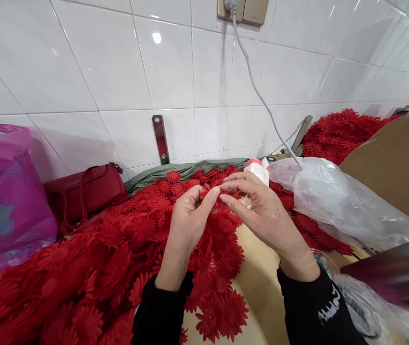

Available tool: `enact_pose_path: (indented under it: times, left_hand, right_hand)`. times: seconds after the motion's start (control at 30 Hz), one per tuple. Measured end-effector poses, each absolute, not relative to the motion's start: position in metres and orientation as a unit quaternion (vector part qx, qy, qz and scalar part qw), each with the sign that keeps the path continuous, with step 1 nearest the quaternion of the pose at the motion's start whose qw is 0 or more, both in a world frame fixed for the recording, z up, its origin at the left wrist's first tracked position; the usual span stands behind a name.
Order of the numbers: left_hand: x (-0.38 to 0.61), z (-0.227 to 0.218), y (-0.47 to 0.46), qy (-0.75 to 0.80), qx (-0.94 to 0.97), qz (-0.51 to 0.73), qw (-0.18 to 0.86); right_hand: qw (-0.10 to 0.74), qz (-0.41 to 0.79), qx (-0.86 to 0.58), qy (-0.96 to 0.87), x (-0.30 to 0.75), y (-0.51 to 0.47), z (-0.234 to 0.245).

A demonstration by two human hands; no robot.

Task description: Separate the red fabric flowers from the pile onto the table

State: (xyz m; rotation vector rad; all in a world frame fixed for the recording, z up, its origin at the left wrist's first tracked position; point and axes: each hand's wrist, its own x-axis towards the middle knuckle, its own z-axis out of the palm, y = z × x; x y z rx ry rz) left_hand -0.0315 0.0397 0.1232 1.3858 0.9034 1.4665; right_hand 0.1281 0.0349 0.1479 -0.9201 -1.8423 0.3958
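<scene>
My left hand point(189, 216) and my right hand point(258, 208) meet fingertip to fingertip above a spread of red fabric flowers point(125, 239) on the table. Both pinch a small red flower piece point(214, 194) between thumbs and forefingers; most of it is hidden by the fingers. Both wrists wear black sleeves. The flowers cover the table from the near left to the wall.
A pink plastic bag point(6, 201) and a dark red handbag point(85, 191) sit at left. Clear plastic bags point(337, 201), a brown cardboard box point(398, 158) and a second red flower heap point(337, 132) lie right. A grey cable point(258, 91) hangs from a wall socket.
</scene>
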Motion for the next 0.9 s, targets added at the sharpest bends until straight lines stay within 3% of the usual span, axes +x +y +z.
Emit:
enact_pose_path:
  times: [0.47,0.67,0.9]
  left_hand:
    - [-0.033,0.127,0.038,0.407,0.640,0.559,0.335]
    - [-0.034,0.130,0.035,0.383,0.690,0.500,0.356]
    - [-0.036,0.122,0.041,0.399,0.675,0.528,0.328]
  right_hand:
    - [0.503,0.212,-0.358,-0.757,0.132,0.039,0.145]
    - [0.554,0.259,-0.364,-0.702,0.140,0.053,0.138]
    - [0.606,0.381,-0.339,-0.611,0.138,0.064,0.128]
